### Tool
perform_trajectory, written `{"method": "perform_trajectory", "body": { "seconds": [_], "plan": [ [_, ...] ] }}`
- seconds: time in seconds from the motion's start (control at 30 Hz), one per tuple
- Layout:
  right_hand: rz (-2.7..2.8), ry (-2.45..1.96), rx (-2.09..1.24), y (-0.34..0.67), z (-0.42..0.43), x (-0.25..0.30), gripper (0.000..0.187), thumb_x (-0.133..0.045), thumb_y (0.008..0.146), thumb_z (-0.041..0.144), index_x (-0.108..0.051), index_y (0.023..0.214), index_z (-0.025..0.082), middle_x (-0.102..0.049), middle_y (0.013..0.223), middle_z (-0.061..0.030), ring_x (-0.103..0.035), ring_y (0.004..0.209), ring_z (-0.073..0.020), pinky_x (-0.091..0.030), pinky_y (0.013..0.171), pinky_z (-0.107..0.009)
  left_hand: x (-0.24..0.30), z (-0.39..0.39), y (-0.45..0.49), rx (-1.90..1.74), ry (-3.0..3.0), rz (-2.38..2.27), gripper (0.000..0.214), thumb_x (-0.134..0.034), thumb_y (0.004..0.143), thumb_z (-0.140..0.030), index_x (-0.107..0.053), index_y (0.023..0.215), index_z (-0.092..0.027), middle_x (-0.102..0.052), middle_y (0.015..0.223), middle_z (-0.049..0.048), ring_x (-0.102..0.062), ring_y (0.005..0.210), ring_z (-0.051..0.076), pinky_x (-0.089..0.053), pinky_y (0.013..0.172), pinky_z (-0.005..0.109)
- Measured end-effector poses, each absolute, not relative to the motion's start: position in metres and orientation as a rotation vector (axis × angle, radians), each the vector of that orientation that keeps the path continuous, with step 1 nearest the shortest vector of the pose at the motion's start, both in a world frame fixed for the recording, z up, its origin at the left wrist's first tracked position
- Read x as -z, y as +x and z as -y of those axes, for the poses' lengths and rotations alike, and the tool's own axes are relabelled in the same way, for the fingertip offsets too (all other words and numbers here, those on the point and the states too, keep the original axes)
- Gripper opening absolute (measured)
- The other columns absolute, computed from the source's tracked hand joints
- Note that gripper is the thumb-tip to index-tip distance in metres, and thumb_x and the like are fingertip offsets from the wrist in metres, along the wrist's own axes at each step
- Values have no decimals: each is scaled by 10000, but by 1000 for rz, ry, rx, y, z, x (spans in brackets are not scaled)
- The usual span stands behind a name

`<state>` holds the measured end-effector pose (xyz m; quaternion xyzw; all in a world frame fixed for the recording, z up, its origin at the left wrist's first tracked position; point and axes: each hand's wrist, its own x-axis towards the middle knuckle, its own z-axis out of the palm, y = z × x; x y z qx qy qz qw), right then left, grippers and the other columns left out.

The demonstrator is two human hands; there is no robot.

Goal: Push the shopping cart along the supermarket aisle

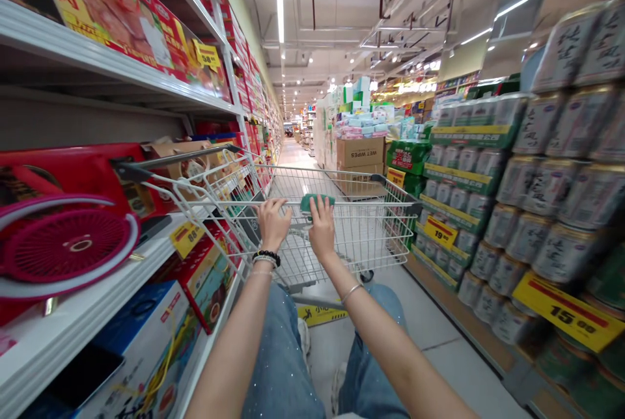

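Both of my hands grip the handle bar of a wire shopping cart [351,224] in a supermarket aisle. My left hand [271,221] closes on the bare metal bar and wears a dark bead bracelet at the wrist. My right hand [321,226] is wrapped over the green grip [315,200] at the bar's middle, a thin bangle on that wrist. The cart's basket looks empty. My legs in blue jeans show below the arms.
White shelves [97,302] on the left hold red gift boxes, a pink fan [68,251] and blue cartons. Stacked can packs [547,211] with yellow price tags line the right. Cardboard boxes marked "WET WIPES" [360,153] stand ahead of the cart. The aisle runs on between them.
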<state>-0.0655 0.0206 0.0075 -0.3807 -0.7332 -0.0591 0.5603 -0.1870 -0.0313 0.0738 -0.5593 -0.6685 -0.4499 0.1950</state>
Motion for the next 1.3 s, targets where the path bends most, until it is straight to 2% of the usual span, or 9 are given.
{"method": "perform_trajectory", "body": {
  "seconds": [0.23, 0.43, 0.6, 0.77, 0.93, 1.1, 1.2, 1.3],
  "plan": [
    [1878, -770, 394, -4, -40, 6, 772, -349, 745, -64, -440, 1467, 195, -427, 1542, -53, -193, 1506, -205, -270, 1213, -478, -73, 33, -187, 1275, -1628, 1830, 282, -572, 784, -208, -715, 1027, -207, -687, 1107, 78, -542, 1120, 302, -194, 1170, 563],
    [1569, -993, 354, 57, -66, 24, 881, -322, 699, -72, -310, 1531, 217, -336, 1592, -42, -128, 1520, -201, -256, 1210, -522, -73, 31, -183, 1225, -1658, 1828, 322, -581, 751, -204, -708, 1046, -202, -675, 1102, 85, -541, 1120, 314, -198, 1167, 577],
    [1431, -1041, 311, 2, -56, 20, 871, -286, 733, -75, -210, 1560, 188, -261, 1618, -73, -36, 1526, -217, -250, 1202, -546, -75, 33, -172, 1162, -1696, 1806, 369, -580, 733, -197, -696, 1082, -175, -666, 1111, 101, -537, 1127, 321, -252, 1149, 561],
    [1710, -914, 354, -55, -31, 6, 802, -332, 771, -71, -314, 1529, 189, -338, 1586, -84, -150, 1515, -223, -262, 1207, -509, -75, 37, -167, 1177, -1689, 1814, 386, -566, 738, -188, -692, 1102, -174, -663, 1122, 105, -539, 1137, 319, -260, 1152, 545],
    [1846, -854, 458, -2, -41, 9, 758, -327, 792, -72, -402, 1489, 215, -402, 1555, -57, -214, 1501, -198, -281, 1208, -465, -74, 39, -167, 1194, -1712, 1804, 393, -555, 739, -171, -689, 1109, -189, -661, 1137, 97, -540, 1149, 317, -229, 1166, 558],
    [1586, -1091, 402, 59, -63, 20, 844, -292, 748, -86, -300, 1532, 226, -342, 1587, -55, -143, 1516, -200, -256, 1209, -515, -75, 36, -164, 1203, -1691, 1821, 369, -564, 743, -173, -693, 1087, -198, -666, 1130, 99, -549, 1141, 326, -171, 1181, 588],
    [1499, -1138, 358, 41, -62, 19, 848, -289, 747, -86, -264, 1543, 206, -288, 1608, -77, -112, 1521, -215, -252, 1204, -531, -75, 34, -159, 1191, -1667, 1830, 364, -567, 744, -173, -690, 1085, -200, -670, 1126, 101, -551, 1138, 332, -140, 1183, 605],
    [1605, -1050, 371, -8, -48, 11, 793, -317, 783, -73, -317, 1526, 204, -321, 1593, -87, -148, 1516, -225, -251, 1205, -520, -74, 35, -157, 1180, -1668, 1829, 382, -564, 747, -178, -681, 1111, -191, -667, 1142, 105, -549, 1141, 330, -134, 1185, 604]
  ]
}}
